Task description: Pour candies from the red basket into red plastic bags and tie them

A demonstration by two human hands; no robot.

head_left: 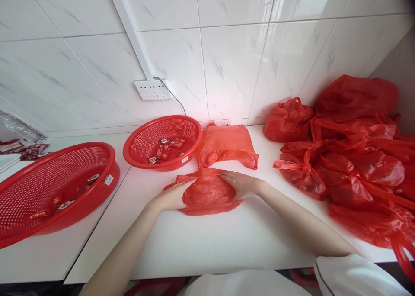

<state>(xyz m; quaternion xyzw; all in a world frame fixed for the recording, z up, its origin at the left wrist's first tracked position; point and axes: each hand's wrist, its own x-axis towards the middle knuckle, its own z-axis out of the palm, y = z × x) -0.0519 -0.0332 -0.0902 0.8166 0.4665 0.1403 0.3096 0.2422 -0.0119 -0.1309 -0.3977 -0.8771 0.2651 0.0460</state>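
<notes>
"Where the view is widest, which hazard do I log first?"

"Largest: the heap of red bags (356,157), right of the white tabletop (210,239). Thin, slippery film on uneven contents could let one bag slide, and a trailing handle could snag my right forearm."

"Next in size?"

"The larger red basket (100,194), at left, then the smaller red basket (142,140), which stands just beside the flat-lying bag (227,142). Pulling that bag's film could, in my judgement, nudge the basket towards the cable (175,99) behind."

"And the central bag?"

"The crumpled red bag (210,194) lies mid-table, between my left hand (177,196) and right hand (241,185). Both are open, thumbs parted from fingers, cupping its sides; some fingertips are hidden by plastic. Uneven pressure could split the film, or fold the mouth shut."

"Smaller still, any lettering?"

"Each basket bears a white sticker, one on the larger (108,179) and one on the smaller (184,159); their print is too small to read. Small packets (164,151) in the smaller basket show pale, illegible marks. A yellow-lettered packet (38,214) in the larger is blurred: I cannot name its brand."
</notes>
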